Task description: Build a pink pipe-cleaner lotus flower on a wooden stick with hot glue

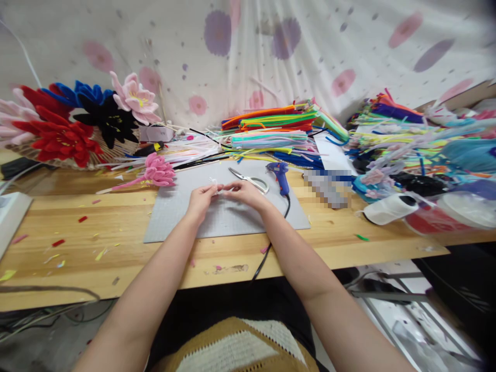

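Over the grey cutting mat [174,217], my left hand [202,201] pinches a small white piece [213,181], perhaps pipe cleaner; it is too small to make out fully. The fingertips of my right hand [247,194] are closed and meet those of the left; what lies between them is hidden. Just behind my right hand, scissors [250,180] lie on the mat with their blades pointing to the far left. A blue glue gun [280,178] rests to the right of them, its black cord trailing over the table's front edge. A pink pipe-cleaner flower [158,170] lies at the mat's left.
Bundles of coloured pipe cleaners [271,121] lie along the back, with more heaped at the right [391,129]. Finished fuzzy flowers [65,139] crowd the far left. A white roll [390,208] sits near a plastic tub [445,219]. Scraps [58,243] dot the wooden table [127,222].
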`<state>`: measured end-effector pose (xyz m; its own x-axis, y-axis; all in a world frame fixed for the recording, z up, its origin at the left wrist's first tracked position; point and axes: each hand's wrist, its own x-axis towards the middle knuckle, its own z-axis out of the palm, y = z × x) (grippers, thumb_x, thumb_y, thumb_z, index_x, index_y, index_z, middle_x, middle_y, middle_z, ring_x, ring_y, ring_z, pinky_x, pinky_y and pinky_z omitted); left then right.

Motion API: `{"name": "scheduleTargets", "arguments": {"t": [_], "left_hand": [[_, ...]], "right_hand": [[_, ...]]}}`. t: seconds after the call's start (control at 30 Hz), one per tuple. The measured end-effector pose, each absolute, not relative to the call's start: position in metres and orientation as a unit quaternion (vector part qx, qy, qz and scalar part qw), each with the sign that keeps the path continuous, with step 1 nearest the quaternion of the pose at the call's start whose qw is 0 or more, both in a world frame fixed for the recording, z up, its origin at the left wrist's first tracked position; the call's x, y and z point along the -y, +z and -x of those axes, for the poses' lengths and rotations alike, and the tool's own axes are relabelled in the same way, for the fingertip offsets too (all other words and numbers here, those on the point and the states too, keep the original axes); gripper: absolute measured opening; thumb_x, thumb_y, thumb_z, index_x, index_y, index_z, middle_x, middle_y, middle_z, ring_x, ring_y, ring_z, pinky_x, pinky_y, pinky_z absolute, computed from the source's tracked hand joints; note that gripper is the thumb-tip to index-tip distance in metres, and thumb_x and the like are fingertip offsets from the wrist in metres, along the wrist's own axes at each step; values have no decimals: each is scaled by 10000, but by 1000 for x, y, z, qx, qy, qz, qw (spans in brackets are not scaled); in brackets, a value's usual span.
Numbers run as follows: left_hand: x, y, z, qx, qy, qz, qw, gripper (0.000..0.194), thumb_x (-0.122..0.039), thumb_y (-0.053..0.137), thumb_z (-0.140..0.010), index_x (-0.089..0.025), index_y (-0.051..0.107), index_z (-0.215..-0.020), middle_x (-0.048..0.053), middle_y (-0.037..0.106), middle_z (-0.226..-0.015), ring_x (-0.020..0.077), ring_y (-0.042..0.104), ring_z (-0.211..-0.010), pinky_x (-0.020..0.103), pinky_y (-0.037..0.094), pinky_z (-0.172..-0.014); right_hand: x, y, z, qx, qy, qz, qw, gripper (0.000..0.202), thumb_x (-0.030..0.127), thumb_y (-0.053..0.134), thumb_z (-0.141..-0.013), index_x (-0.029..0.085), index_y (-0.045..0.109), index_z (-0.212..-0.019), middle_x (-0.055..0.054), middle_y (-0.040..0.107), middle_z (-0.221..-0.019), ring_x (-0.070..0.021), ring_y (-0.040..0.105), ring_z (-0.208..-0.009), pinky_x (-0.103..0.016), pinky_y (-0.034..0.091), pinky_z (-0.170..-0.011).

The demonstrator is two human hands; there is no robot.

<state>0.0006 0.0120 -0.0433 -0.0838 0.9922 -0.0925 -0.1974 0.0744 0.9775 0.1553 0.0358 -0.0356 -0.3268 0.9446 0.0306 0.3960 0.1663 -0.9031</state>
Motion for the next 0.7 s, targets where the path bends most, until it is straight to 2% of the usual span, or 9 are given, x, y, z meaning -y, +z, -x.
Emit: {"name": "scheduleTargets", "arguments": {"t": [0.1, 0.2, 0.33, 0.57, 0.7], "left_hand": [[-16, -40, 14, -518, 536, -404, 530, 275, -378, 668, -614, -124, 683, -718, 107, 686, -864, 214, 630, -860, 359, 493, -790], [-18, -35, 26, -573, 501, -411, 502, 206, -302, 624, -673, -99, 653, -694, 100, 677, -809, 162, 642, -699, 286, 512, -652], [-16, -28, 31, -609, 464, -404, 501, 145, -203, 553, -719, -80, 626, -692, 102, 669, -800, 121, 626, -589, 211, 480, -515], [-13, -21, 39, -616, 418, -402, 534, 111, -160, 555, -699, -71, 615, -668, 100, 662, -740, 153, 641, -591, 225, 485, -499], [-13, -20, 42, -616, 421, -401, 531, 104, -172, 568, -701, -79, 613, -691, 92, 662, -717, 167, 644, -593, 239, 487, -486]], "right_hand": [[-42, -34, -180, 709, 213, 597, 310, 260, 307, 588, -711, 154, 644, -913, -95, 604, -960, -178, 515, -844, -310, 378, -781], [-48, -38, -196, 709, 101, 660, 227, 317, 287, 593, -712, 139, 605, -992, -135, 589, -1002, -237, 493, -976, -352, 351, -856], [-49, -40, -192, 705, 51, 688, 166, 397, 313, 572, -735, 95, 531, -1064, -161, 582, -1034, -253, 512, -991, -339, 368, -836], [-41, -33, -175, 665, 23, 738, 112, 476, 376, 530, -771, 8, 484, -1069, -240, 561, -1037, -307, 529, -989, -354, 390, -790], [-42, -32, -177, 669, 41, 733, 112, 420, 357, 532, -776, 17, 518, -1023, -252, 559, -1043, -318, 519, -1011, -375, 389, -811]]}}
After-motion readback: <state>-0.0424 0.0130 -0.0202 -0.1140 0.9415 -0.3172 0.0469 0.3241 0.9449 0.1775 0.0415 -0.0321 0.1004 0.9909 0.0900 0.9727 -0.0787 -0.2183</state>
